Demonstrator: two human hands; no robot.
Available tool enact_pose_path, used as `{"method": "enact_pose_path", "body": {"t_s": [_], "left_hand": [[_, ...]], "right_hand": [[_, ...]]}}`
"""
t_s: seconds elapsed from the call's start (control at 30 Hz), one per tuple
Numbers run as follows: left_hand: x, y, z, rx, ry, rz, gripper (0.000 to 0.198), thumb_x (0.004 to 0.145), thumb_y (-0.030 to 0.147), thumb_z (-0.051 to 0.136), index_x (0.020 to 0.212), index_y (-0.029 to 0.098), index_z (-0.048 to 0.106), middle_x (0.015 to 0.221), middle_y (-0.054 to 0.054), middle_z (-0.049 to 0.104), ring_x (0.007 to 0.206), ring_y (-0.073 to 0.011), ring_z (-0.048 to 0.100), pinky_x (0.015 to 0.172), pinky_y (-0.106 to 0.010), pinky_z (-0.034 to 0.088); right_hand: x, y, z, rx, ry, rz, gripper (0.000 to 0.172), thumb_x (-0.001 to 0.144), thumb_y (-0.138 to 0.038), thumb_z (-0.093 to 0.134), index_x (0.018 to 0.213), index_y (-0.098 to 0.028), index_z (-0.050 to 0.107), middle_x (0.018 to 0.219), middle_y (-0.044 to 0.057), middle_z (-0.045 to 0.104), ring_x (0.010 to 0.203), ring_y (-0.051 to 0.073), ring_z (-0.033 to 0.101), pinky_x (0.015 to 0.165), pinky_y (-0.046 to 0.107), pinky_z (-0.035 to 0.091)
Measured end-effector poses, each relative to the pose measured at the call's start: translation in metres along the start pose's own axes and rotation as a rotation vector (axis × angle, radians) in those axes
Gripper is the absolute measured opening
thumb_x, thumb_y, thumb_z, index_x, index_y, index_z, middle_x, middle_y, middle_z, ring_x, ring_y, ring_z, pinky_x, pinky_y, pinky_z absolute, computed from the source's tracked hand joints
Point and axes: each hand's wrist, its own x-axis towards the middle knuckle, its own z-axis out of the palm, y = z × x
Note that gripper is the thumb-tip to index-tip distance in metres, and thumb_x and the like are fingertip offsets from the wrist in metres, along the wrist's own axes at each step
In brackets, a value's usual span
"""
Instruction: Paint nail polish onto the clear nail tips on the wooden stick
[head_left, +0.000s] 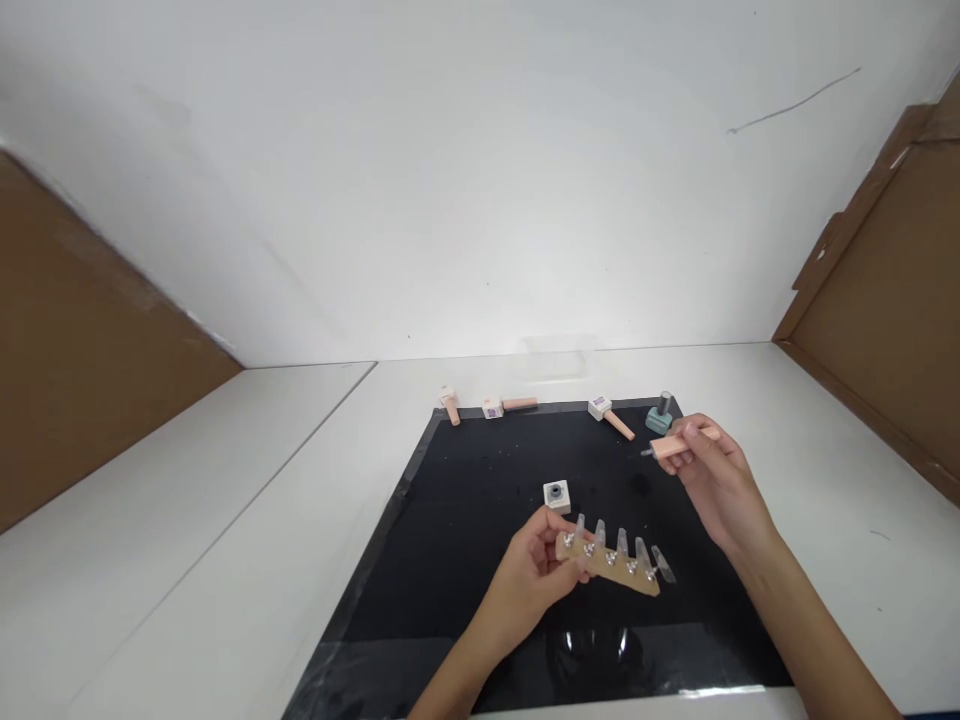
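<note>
Strip of tan board [619, 577] bearing five clear plastic nail tips [622, 543] is pinched at its left end in the left hand [529, 575], its long axis slanting nearward to the right. The right hand [716, 482], farther out, clasps a peach handle [667, 447], thin grey end pointing left, apart from the strip. Just beyond the left hand stands a square white bottle [556, 498]; bare black mat [435, 560] runs to its left edge.

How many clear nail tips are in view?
5 clear nail tips, in one row along the tan strip in your left hand, the rightmost tilted most.
</note>
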Motion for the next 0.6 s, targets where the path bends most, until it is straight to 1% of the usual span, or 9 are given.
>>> {"method": "enact_pose_path", "body": {"t_s": [0.1, 0.17, 0.2, 0.27, 0.33, 0.37, 0.47, 0.6], "left_hand": [[-0.001, 0.004, 0.002, -0.12, 0.05, 0.107, 0.038, 0.062, 0.039, 0.077, 0.073, 0.017, 0.048, 0.079, -0.002, 0.068, 0.059, -0.0105, 0.059, 0.061, -0.024, 0.049], [-0.002, 0.008, 0.004, -0.172, 0.087, 0.196, 0.037, 0.065, 0.039, 0.076, 0.077, 0.018, 0.049, 0.086, -0.003, 0.069, 0.062, -0.0114, 0.061, 0.063, -0.025, 0.05], [-0.002, 0.01, 0.006, -0.187, 0.094, 0.24, 0.035, 0.067, 0.038, 0.076, 0.078, 0.018, 0.049, 0.088, -0.004, 0.069, 0.063, -0.0117, 0.062, 0.063, -0.026, 0.051], [0.0, 0.014, 0.01, -0.199, 0.095, 0.321, 0.032, 0.069, 0.036, 0.074, 0.079, 0.019, 0.049, 0.09, -0.004, 0.069, 0.064, -0.012, 0.062, 0.064, -0.026, 0.052], [0.004, 0.015, 0.014, -0.214, 0.109, 0.392, 0.029, 0.07, 0.033, 0.074, 0.079, 0.019, 0.05, 0.088, -0.002, 0.069, 0.062, -0.0103, 0.062, 0.064, -0.025, 0.051], [0.006, 0.016, 0.016, -0.224, 0.12, 0.412, 0.028, 0.071, 0.032, 0.074, 0.079, 0.019, 0.051, 0.087, -0.002, 0.069, 0.062, -0.0093, 0.061, 0.063, -0.023, 0.051], [0.011, 0.014, 0.021, -0.262, 0.143, 0.404, 0.025, 0.071, 0.029, 0.074, 0.08, 0.019, 0.053, 0.087, 0.0, 0.068, 0.063, -0.0079, 0.06, 0.063, -0.021, 0.051], [0.013, 0.011, 0.028, -0.308, 0.105, 0.334, 0.025, 0.072, 0.032, 0.073, 0.082, 0.019, 0.055, 0.089, -0.001, 0.067, 0.066, -0.0083, 0.06, 0.067, -0.022, 0.051]], "right_hand": [[0.003, 0.002, -0.002, 0.056, 0.145, -0.047, 0.025, 0.066, -0.039, 0.08, 0.068, -0.021, 0.063, 0.06, -0.006, 0.045, 0.052, 0.008, 0.04, 0.048, 0.019, 0.038], [0.003, 0.004, 0.0, 0.055, 0.207, -0.029, 0.028, 0.062, -0.042, 0.081, 0.072, -0.022, 0.063, 0.059, -0.007, 0.047, 0.05, 0.007, 0.041, 0.045, 0.018, 0.038], [0.001, 0.005, 0.003, 0.043, 0.206, -0.004, 0.031, 0.061, -0.044, 0.081, 0.074, -0.022, 0.064, 0.059, -0.007, 0.048, 0.048, 0.007, 0.043, 0.043, 0.018, 0.038], [-0.004, 0.008, 0.01, 0.018, 0.164, 0.047, 0.035, 0.061, -0.048, 0.08, 0.077, -0.021, 0.065, 0.058, -0.006, 0.053, 0.044, 0.007, 0.044, 0.04, 0.018, 0.037], [-0.009, 0.013, 0.017, 0.003, 0.092, 0.116, 0.036, 0.064, -0.052, 0.076, 0.08, -0.021, 0.066, 0.06, -0.005, 0.056, 0.043, 0.006, 0.045, 0.039, 0.017, 0.037], [-0.012, 0.015, 0.019, 0.016, 0.084, 0.14, 0.036, 0.065, -0.051, 0.075, 0.08, -0.02, 0.066, 0.06, -0.004, 0.057, 0.044, 0.006, 0.045, 0.041, 0.017, 0.038], [-0.014, 0.019, 0.023, 0.092, 0.12, 0.21, 0.034, 0.064, -0.048, 0.078, 0.078, -0.019, 0.065, 0.059, -0.005, 0.056, 0.046, 0.005, 0.043, 0.042, 0.013, 0.038], [-0.014, 0.019, 0.024, 0.156, 0.17, 0.253, 0.036, 0.06, -0.047, 0.081, 0.076, -0.019, 0.064, 0.057, -0.005, 0.053, 0.048, 0.005, 0.045, 0.044, 0.014, 0.041]]}}
